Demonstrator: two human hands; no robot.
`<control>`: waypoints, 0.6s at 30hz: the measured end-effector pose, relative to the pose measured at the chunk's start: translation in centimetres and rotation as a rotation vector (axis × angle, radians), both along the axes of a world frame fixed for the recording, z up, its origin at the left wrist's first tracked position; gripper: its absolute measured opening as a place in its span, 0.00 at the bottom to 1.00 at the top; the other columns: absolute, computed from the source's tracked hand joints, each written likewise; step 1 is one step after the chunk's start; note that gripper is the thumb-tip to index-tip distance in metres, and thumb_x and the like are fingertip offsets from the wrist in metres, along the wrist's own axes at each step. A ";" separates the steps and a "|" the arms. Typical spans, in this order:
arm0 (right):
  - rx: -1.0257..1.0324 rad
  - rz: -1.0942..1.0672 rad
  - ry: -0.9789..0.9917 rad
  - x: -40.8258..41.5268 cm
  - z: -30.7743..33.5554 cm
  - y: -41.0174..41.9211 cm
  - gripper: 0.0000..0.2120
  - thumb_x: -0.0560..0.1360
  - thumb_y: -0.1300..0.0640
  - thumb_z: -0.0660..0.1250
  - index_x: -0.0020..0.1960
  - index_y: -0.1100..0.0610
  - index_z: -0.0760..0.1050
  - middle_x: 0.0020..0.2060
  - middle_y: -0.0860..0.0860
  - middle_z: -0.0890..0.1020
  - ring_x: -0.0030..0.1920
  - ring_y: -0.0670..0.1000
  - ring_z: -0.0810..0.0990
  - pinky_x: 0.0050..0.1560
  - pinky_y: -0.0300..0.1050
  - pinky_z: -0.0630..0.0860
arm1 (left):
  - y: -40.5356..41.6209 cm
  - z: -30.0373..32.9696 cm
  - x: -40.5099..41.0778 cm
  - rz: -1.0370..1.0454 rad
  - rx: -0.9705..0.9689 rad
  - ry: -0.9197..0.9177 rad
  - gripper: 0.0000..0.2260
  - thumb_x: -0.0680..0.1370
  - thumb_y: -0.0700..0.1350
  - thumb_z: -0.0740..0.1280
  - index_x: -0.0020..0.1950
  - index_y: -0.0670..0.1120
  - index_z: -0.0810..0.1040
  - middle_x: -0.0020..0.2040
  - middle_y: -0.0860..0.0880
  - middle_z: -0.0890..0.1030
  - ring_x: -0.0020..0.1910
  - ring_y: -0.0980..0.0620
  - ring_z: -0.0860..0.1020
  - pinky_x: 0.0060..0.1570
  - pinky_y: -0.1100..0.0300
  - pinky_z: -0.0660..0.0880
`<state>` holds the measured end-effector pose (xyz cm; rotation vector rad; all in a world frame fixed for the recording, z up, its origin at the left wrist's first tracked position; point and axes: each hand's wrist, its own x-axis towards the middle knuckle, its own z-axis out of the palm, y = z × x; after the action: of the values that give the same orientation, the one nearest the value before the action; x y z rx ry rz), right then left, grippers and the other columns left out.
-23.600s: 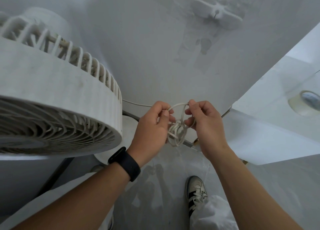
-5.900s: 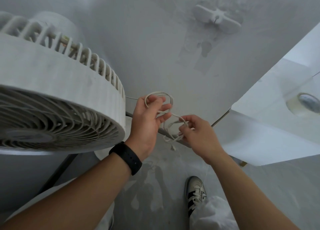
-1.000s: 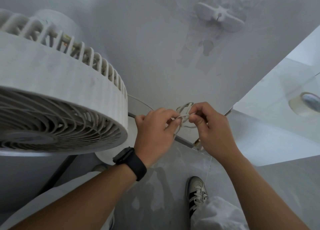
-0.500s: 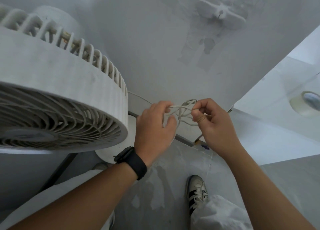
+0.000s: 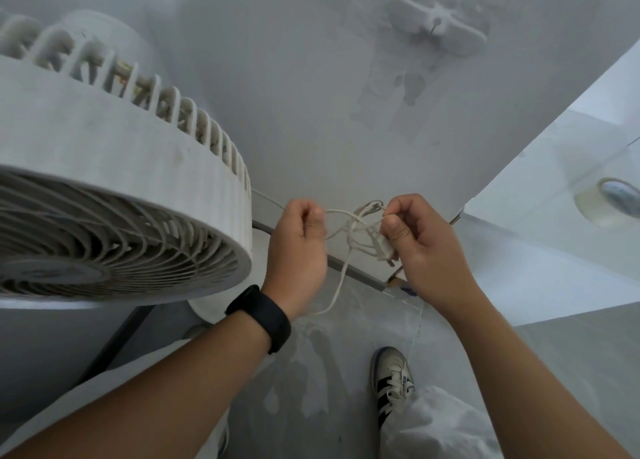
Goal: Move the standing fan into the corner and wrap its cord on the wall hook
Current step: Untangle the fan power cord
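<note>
Hands meet in the middle of the head view, both busy with the fan's white cord (image 5: 349,232). The left hand (image 5: 299,247), a black band (image 5: 259,316) on its wrist, has its fingers curled into a loose fist with a strand of the cord pinched at the fingertips. The right hand (image 5: 420,244) is curled too, its thumb and forefinger pinching the bunched loops, and the white plug (image 5: 386,249) lies against its fingers. Between the two hands the cord forms a small tangle of loops, and one strand drops from it in a slack curve toward the floor (image 5: 346,372) and bends back under the left wrist. The standing fan (image 5: 114,195) fills the left side of the view, its round grille tilted toward the camera, its pale base (image 5: 207,311) resting on the floor just beside the left wrist, close against the wall (image 5: 294,95). High on that wall, well above the hands, sits the white wall hook (image 5: 437,20), with nothing hanging on it. To the right a white surface (image 5: 554,251) juts in, bearing a roll of clear tape (image 5: 609,204). Below, a black-and-white sneaker (image 5: 393,379) and a pale trouser leg (image 5: 440,427) stand on the glossy grey floor.
</note>
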<state>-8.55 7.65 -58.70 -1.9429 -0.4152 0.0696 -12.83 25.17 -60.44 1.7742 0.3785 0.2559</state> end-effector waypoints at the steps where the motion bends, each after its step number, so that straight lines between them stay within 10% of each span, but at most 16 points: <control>1: 0.010 -0.007 0.011 0.0 0.0 0.0 0.04 0.84 0.57 0.63 0.51 0.52 0.74 0.38 0.50 0.81 0.38 0.55 0.79 0.41 0.58 0.80 | 0.0 0.1 0.1 0.033 -0.080 0.053 0.10 0.87 0.48 0.58 0.48 0.48 0.73 0.36 0.54 0.74 0.33 0.56 0.71 0.38 0.61 0.70; 15: -0.048 0.140 0.105 -0.4 -0.3 -0.5 0.07 0.85 0.60 0.61 0.47 0.56 0.71 0.55 0.42 0.84 0.58 0.41 0.81 0.54 0.38 0.75 | -0.6 1.0 0.2 0.294 -0.820 0.196 0.11 0.89 0.45 0.54 0.52 0.46 0.74 0.32 0.49 0.80 0.29 0.53 0.77 0.33 0.59 0.77; 18: -0.113 0.126 0.054 0.1 -0.8 -0.5 0.05 0.81 0.59 0.66 0.46 0.54 0.73 0.53 0.45 0.83 0.52 0.52 0.83 0.52 0.51 0.80 | -1.2 1.4 0.1 0.166 -0.788 0.167 0.12 0.89 0.47 0.54 0.53 0.45 0.75 0.38 0.49 0.85 0.38 0.50 0.82 0.38 0.59 0.79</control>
<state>-8.46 7.18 -59.46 -2.0197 -0.5070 0.2308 -12.69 24.00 -59.00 0.9899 0.6451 0.0545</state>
